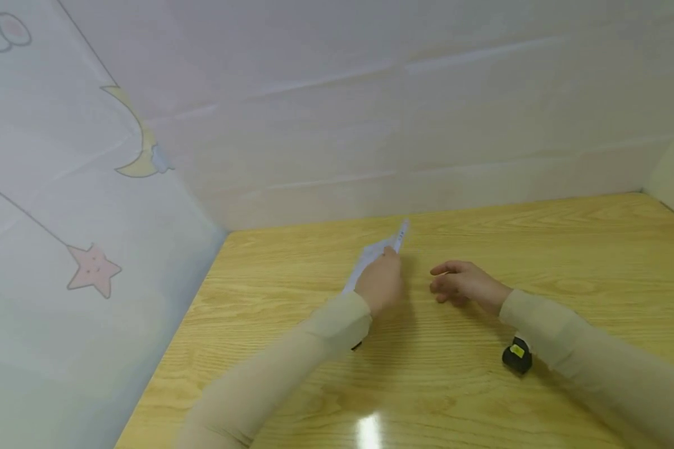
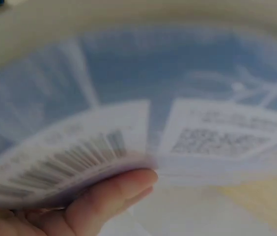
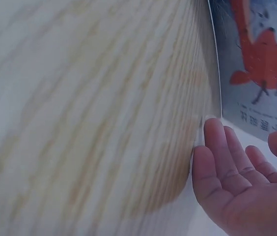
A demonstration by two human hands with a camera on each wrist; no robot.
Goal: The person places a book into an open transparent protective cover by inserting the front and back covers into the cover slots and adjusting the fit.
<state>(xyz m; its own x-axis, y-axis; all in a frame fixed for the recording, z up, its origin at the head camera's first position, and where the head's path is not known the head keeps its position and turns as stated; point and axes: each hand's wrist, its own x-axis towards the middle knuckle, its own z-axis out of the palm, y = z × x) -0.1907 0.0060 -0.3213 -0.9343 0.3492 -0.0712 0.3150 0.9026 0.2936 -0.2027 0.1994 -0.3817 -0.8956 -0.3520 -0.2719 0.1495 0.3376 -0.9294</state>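
My left hand (image 1: 380, 280) grips a thin picture book (image 1: 365, 262) and holds it tilted above the table. In the left wrist view the thumb lies on the blue back cover (image 2: 163, 59), beside a barcode label (image 2: 65, 157) and a printed code square (image 2: 222, 140). The right wrist view shows the cover's other face with a red cartoon animal (image 3: 267, 59). My right hand (image 1: 462, 284) is held to the right of the book, apart from it, its fingers loosely bent with nothing in them.
A small black object with a yellow label (image 1: 517, 357) lies on the wood-grain table (image 1: 444, 386) by my right forearm. A bit of something dark (image 1: 357, 345) shows under my left forearm. Printed cloth walls (image 1: 314, 137) stand behind and at the left.
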